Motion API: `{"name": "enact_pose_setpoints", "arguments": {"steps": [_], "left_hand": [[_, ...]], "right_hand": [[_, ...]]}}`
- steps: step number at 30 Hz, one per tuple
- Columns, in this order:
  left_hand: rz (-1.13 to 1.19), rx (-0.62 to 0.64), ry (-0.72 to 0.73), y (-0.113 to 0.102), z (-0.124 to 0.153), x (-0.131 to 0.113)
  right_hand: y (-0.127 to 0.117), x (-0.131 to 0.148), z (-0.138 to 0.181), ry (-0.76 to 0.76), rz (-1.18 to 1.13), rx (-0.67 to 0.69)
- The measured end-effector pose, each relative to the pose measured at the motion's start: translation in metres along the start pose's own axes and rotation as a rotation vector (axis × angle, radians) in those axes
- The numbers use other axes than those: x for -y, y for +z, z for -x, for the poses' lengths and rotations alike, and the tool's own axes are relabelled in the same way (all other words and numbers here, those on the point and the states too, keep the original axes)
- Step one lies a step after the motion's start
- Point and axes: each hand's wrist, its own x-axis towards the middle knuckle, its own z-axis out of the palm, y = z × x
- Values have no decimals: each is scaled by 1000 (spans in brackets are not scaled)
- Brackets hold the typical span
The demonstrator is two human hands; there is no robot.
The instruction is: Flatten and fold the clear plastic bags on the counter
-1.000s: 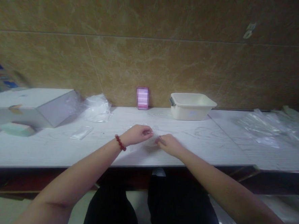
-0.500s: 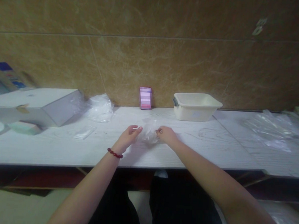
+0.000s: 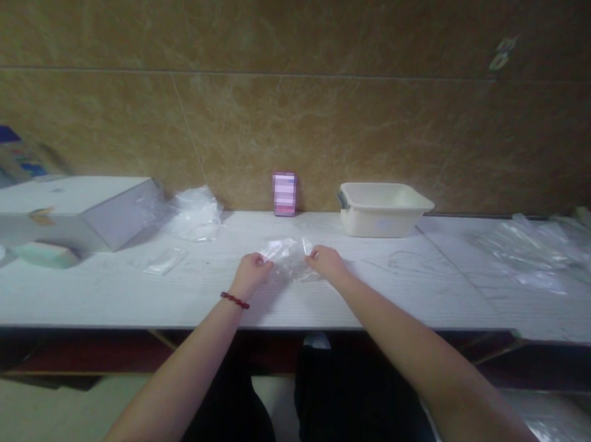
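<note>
A small clear plastic bag (image 3: 287,255) is stretched between my two hands just above the white tabletop (image 3: 371,289). My left hand (image 3: 252,272), with a red bead bracelet on its wrist, pinches the bag's left edge. Its right edge is pinched by my right hand (image 3: 325,262). Both hands are closed on the bag. Whatever the bag holds is too faint to make out.
A cream plastic tub (image 3: 382,208) stands at the back by the wall, with a small pink box (image 3: 284,193) left of it. A crumpled clear bag (image 3: 194,213) and a white carton (image 3: 66,207) lie at the left. A flat sachet (image 3: 164,262) lies nearby. Clear plastic sheets (image 3: 538,252) cover the right.
My hands have drawn apart and moved a little farther from me. The bag, bunched between them before, is now lifted and spread out.
</note>
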Motion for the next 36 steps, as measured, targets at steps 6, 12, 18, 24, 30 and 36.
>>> {"name": "enact_pose_setpoints", "arguments": {"steps": [6,12,18,24,30,36], "left_hand": [[285,-7,-180,3,-15,5],[551,26,-285,11,-26,-11],[437,45,-187,8,-38,-6],[8,136,-113,-20,-15,7],[60,377,-48,-11,1,7],[384,347,-142,-7,-3,10]], "right_hand": [[-3,-5,-12,104,-93,-44],[-5,-6,-26,169,-186,2],[-4,-5,-26,160,-223,-4],[-4,-6,-26,108,-209,-26],[-1,-5,-26,120,-237,-49],[0,-6,-30,146,-180,-28]]}}
